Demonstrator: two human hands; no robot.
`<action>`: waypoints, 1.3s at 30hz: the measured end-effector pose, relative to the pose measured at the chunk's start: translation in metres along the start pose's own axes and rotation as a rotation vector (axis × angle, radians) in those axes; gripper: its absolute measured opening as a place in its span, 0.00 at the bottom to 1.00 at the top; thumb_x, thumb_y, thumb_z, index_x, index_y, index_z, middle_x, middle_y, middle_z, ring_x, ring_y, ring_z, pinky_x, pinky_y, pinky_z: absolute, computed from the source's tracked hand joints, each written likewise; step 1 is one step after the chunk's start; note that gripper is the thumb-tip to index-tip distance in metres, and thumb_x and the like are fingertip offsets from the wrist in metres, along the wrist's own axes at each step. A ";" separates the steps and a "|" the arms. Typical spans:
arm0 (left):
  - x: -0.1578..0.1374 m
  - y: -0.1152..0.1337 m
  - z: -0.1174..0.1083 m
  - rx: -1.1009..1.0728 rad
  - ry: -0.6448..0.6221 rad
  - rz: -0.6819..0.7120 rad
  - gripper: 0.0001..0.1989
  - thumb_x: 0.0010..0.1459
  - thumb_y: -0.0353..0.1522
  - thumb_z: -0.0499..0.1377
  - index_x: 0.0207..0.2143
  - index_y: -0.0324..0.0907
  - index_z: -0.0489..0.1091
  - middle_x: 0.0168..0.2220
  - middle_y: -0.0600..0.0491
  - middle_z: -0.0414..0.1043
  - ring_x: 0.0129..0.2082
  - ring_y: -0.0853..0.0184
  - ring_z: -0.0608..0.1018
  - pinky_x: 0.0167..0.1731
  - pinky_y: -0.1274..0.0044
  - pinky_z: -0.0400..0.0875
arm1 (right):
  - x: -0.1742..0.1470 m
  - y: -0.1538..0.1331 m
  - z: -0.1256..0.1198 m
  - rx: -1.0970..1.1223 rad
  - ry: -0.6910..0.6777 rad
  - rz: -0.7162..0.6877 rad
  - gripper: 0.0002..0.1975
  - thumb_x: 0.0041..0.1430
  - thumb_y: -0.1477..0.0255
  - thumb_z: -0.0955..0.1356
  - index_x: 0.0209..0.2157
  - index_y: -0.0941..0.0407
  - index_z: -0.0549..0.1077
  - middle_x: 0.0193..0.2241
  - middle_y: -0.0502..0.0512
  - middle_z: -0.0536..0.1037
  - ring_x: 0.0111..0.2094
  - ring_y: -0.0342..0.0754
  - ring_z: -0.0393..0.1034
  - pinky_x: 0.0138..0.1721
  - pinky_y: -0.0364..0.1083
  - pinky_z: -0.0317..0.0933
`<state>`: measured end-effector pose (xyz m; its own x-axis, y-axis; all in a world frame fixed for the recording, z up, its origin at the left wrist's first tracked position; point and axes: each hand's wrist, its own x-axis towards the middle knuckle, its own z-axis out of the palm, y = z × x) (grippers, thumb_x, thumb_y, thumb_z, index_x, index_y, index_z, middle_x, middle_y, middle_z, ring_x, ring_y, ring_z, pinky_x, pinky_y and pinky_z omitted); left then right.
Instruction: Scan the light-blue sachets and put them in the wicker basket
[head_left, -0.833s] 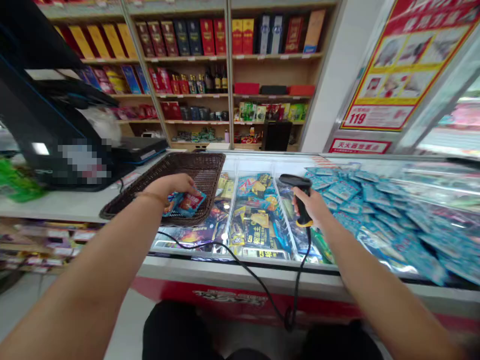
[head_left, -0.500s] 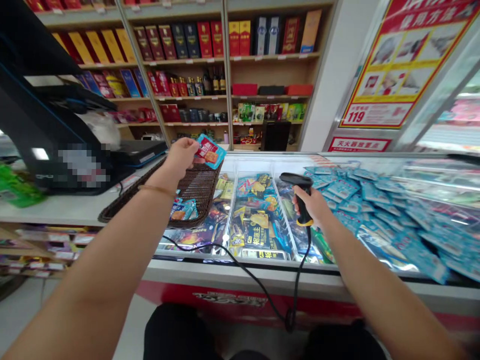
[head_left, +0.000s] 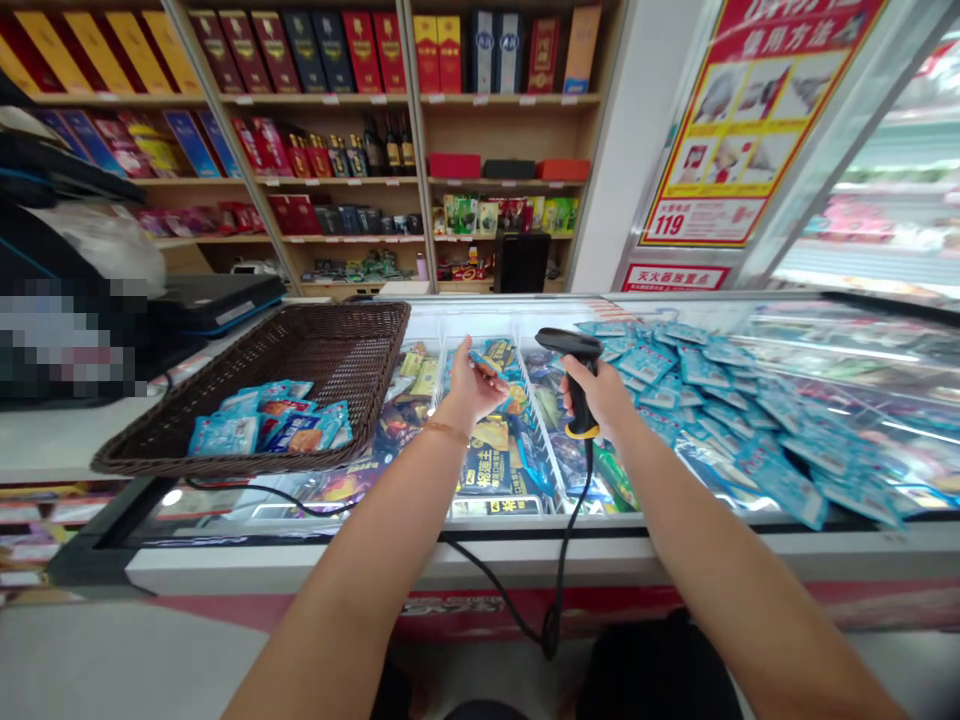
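My left hand is over the middle of the glass-topped freezer, closed on a small blue snack packet that is mostly hidden by the fingers. Close by on the right, my right hand grips the handle of a black barcode scanner with a yellow-edged base. Its head points left, toward the packet. A cable drops from the scanner and loops in front of the freezer. To the left, a brown wicker basket holds several blue packets. On the right, a large heap of blue packets covers the glass.
Frozen goods show through the freezer glass. A blurred black checkout machine stands at the left on a white counter. Behind are shelves of boxes and bottles, and a red and yellow poster hangs at the right.
My left hand has moved right and down with the packet, from above the basket to near the scanner. The view has turned left, showing more of the basket. My right hand still holds the scanner.
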<state>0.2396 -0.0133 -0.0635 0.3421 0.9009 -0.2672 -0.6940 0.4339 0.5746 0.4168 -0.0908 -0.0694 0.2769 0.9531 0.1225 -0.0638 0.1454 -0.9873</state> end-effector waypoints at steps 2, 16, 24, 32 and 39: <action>0.006 0.001 -0.005 -0.002 -0.028 -0.028 0.14 0.55 0.38 0.59 0.22 0.43 0.60 0.17 0.54 0.60 0.17 0.71 0.66 0.18 0.78 0.61 | -0.001 0.000 0.000 -0.008 -0.014 -0.007 0.26 0.47 0.51 0.76 0.35 0.54 0.66 0.19 0.46 0.72 0.15 0.41 0.64 0.13 0.41 0.59; 0.025 -0.006 -0.024 0.172 0.040 0.470 0.11 0.47 0.22 0.66 0.32 0.41 0.70 0.25 0.58 0.74 0.26 0.72 0.76 0.35 0.77 0.73 | -0.010 0.000 0.002 -0.098 -0.174 -0.055 0.26 0.48 0.49 0.74 0.35 0.54 0.68 0.21 0.47 0.73 0.16 0.42 0.64 0.14 0.42 0.60; 0.024 -0.009 -0.028 0.272 0.053 0.541 0.09 0.47 0.29 0.68 0.32 0.42 0.73 0.28 0.56 0.77 0.30 0.69 0.78 0.33 0.78 0.70 | -0.015 0.000 0.001 -0.284 -0.274 -0.118 0.20 0.56 0.51 0.71 0.32 0.55 0.71 0.19 0.49 0.73 0.16 0.42 0.65 0.18 0.42 0.59; 0.023 -0.009 -0.027 0.276 0.053 0.553 0.08 0.48 0.30 0.68 0.31 0.42 0.73 0.29 0.56 0.77 0.30 0.69 0.78 0.32 0.79 0.69 | -0.019 -0.010 0.000 -0.393 -0.315 -0.111 0.22 0.57 0.52 0.70 0.23 0.55 0.68 0.14 0.50 0.70 0.14 0.42 0.63 0.20 0.42 0.60; 0.019 -0.009 -0.022 0.206 0.094 0.449 0.06 0.51 0.26 0.64 0.30 0.42 0.69 0.27 0.57 0.74 0.29 0.72 0.77 0.35 0.80 0.70 | -0.013 -0.003 0.001 -0.322 -0.247 -0.080 0.20 0.56 0.52 0.71 0.27 0.54 0.65 0.18 0.48 0.71 0.14 0.42 0.63 0.15 0.42 0.58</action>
<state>0.2389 0.0001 -0.0906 -0.0268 0.9994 -0.0219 -0.6169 0.0007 0.7871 0.4121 -0.1030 -0.0680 0.0274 0.9828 0.1824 0.2626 0.1689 -0.9500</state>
